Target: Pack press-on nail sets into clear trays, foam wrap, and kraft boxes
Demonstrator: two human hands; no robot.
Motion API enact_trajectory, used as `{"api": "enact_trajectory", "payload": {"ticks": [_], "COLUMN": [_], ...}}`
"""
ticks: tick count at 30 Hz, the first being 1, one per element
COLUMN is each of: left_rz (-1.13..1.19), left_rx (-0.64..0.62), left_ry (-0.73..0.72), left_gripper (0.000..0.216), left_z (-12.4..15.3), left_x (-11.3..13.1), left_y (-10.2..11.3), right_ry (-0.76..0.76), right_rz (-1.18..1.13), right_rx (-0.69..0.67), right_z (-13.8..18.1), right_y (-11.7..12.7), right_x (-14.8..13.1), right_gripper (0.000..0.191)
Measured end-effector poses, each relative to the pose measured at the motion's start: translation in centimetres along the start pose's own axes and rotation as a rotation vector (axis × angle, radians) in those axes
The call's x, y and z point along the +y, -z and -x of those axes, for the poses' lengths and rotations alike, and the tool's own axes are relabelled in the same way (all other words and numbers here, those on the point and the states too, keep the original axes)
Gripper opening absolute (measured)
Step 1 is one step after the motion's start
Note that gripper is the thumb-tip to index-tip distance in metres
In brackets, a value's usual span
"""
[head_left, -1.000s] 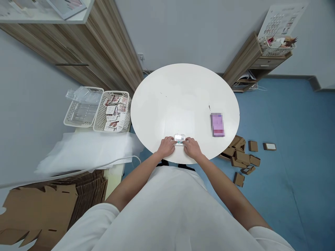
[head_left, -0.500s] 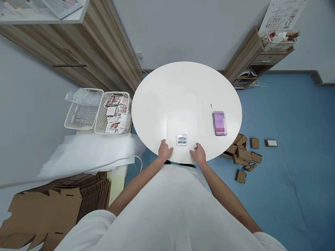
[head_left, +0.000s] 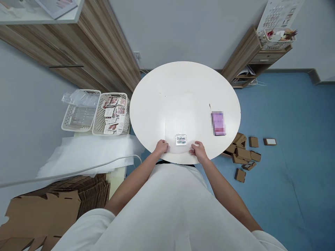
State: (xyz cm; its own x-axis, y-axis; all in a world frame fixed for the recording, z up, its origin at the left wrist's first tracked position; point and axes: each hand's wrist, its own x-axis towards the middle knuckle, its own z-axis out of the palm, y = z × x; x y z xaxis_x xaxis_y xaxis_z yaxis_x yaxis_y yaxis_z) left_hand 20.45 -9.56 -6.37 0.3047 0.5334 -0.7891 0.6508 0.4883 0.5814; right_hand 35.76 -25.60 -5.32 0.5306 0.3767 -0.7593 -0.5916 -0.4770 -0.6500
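Note:
A small clear plastic case [head_left: 181, 139] with coloured bits inside lies flat on the round white table [head_left: 183, 90], near its front edge. My left hand [head_left: 161, 147] rests on the table just left of the case, fingers loosely curled, holding nothing. My right hand [head_left: 199, 150] rests just right of the case, fingers also loosely curled and empty. Neither hand touches the case.
A purple phone [head_left: 218, 123] lies at the table's right side. Two white baskets stand to the left, one with clear cases [head_left: 80, 111], one with printed cards [head_left: 112, 113]. Flat cardboard [head_left: 52, 205] is stacked at lower left. Small brown boxes [head_left: 243, 157] lie scattered on the blue floor.
One second ago both hands held the clear case between them. They let it go and drew back to either side, and the case now lies alone on the table.

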Motion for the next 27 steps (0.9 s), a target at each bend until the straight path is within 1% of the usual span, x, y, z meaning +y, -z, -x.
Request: {"api": "enact_trajectory", "payload": {"ticks": [2, 3, 4, 6, 9, 11, 13, 16, 18, 19, 21, 22, 24, 25, 27], "left_rz": [0.115, 0.169, 0.217, 0.304, 0.451, 0.575, 0.695, 0.821, 0.859, 0.856, 0.797, 0.739, 0.567, 0.463, 0.246], "left_rx": [0.042, 0.063, 0.079, 0.092, 0.092, 0.093, 0.101, 0.128, 0.147, 0.151, 0.141, 0.128, 0.102, 0.096, 0.095], "left_ry": [0.045, 0.06, 0.071, 0.091, 0.121, 0.131, 0.137, 0.132, 0.12, 0.109, 0.071, 0.038, -0.047, -0.098, -0.223], "left_gripper": [0.038, 0.045, 0.05, 0.055, 0.053, 0.048, 0.041, 0.036, 0.039, 0.043, 0.05, 0.053, 0.056, 0.056, 0.052], "left_z": [0.1, 0.1, 0.1, 0.0, -0.2, -0.4, -0.6, -0.7, -0.6, -0.5, -0.3, -0.1, 0.2, 0.4, 0.8], "left_x": [0.5, 0.8, 1.0, 1.2, 1.1, 1.0, 0.9, 1.1, 1.2, 1.3, 1.2, 1.1, 0.8, 0.6, 0.3], "left_y": [-0.1, -0.2, -0.2, -0.3, -0.4, -0.5, -0.6, -0.9, -1.2, -1.2, -1.3, -1.4, -1.4, -1.4, -1.4], "right_ry": [0.001, -0.002, -0.01, -0.032, -0.053, -0.045, -0.01, 0.089, 0.185, 0.245, 0.385, 0.458, 0.579, 0.62, 0.676], "right_rz": [-0.101, -0.137, -0.167, -0.226, -0.327, -0.388, -0.421, -0.366, -0.228, -0.124, 0.16, 0.33, 0.673, 0.823, 1.046], "right_rx": [0.023, 0.023, 0.014, -0.024, -0.105, -0.142, -0.158, -0.169, -0.177, -0.185, -0.214, -0.226, -0.222, -0.205, -0.153], "right_z": [0.0, -0.1, -0.1, -0.3, -0.7, -0.9, -1.1, -1.1, -1.0, -0.8, -0.6, -0.5, -0.3, -0.3, -0.5], "right_y": [-0.1, -0.1, -0.1, -0.1, -0.1, -0.2, -0.3, -0.5, -0.8, -0.9, -1.3, -1.5, -1.8, -2.0, -2.3], "right_x": [-0.3, -0.4, -0.4, -0.5, -0.3, -0.1, 0.2, 0.9, 1.4, 1.6, 1.9, 1.9, 1.8, 1.7, 1.3], "right_gripper": [0.044, 0.045, 0.045, 0.037, 0.02, 0.015, 0.016, 0.031, 0.049, 0.058, 0.07, 0.07, 0.063, 0.059, 0.052]}}
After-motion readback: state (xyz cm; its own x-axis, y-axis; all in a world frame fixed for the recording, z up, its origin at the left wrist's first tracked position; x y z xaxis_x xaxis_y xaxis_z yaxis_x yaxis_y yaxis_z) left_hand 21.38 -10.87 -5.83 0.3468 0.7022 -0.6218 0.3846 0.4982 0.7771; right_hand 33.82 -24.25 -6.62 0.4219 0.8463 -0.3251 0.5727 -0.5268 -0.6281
